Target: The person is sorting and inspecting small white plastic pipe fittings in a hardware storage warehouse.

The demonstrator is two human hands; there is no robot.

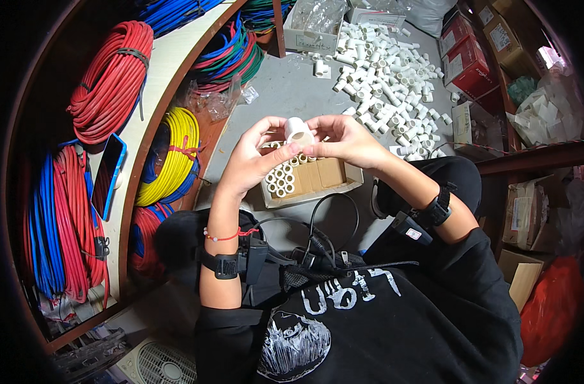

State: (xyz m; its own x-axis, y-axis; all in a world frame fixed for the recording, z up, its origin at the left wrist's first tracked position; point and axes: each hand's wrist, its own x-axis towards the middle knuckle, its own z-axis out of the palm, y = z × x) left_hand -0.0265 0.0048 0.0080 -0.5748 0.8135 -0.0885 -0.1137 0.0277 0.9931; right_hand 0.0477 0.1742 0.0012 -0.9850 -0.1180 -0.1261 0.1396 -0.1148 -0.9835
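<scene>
Two hands meet over a small cardboard box (333, 174) on the grey floor (285, 89). Left hand (250, 157) and right hand (343, 137) both pinch one white pipe fitting (298, 130), a short round coupling with its open end facing up, held just above the box. Left fingers curl round its left side, right fingers close on its right side; both hands gripping the same piece.

Box is partly filled: a block of white fittings (281, 178) stands on end in the left part, right part shows bare cardboard. Beyond the box, a big loose heap of white fittings (388, 77) is spread across the floor, well apart from the hands. Left of the person, a wooden shelf (148, 102) carries coils of red wire (109, 77) and yellow wire (173, 153); a blue phone (107, 176) lies on it. Both wrists wear black straps with cabled devices.
</scene>
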